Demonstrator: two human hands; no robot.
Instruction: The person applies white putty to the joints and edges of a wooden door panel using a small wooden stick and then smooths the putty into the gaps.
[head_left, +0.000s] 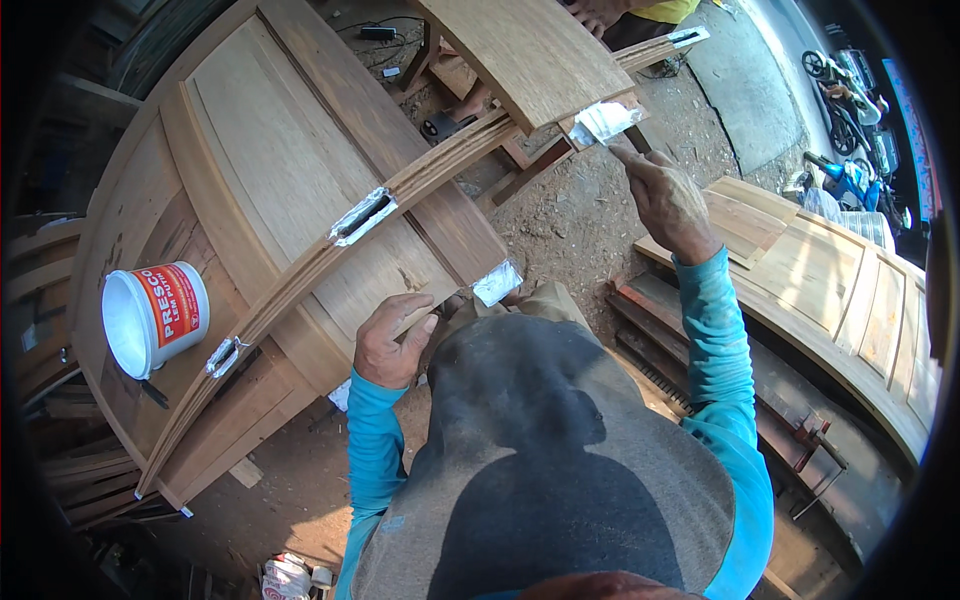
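My right hand (672, 205) reaches out with its index finger stretched and the other fingers curled. The fingertip is at the white glue (605, 122) coating the end of a wooden board (535, 60). My left hand (392, 342) is closed near the edge of a large curved wooden panel (290, 130); what lies between thumb and fingers is too small to make out. Close to it, white paste covers a tenon (496, 283) on the panel's corner. A long curved rail (290, 285) lies across the panel, its slots (362, 216) smeared white around their rims.
A white bucket (128, 325) with a red-orange label stands on the panel at the left. Another person's hand (597, 14) shows at the top. More panels (800, 270) rest at the right, beside a metal clamp (812, 432). Motorbikes (850, 110) are parked farther off.
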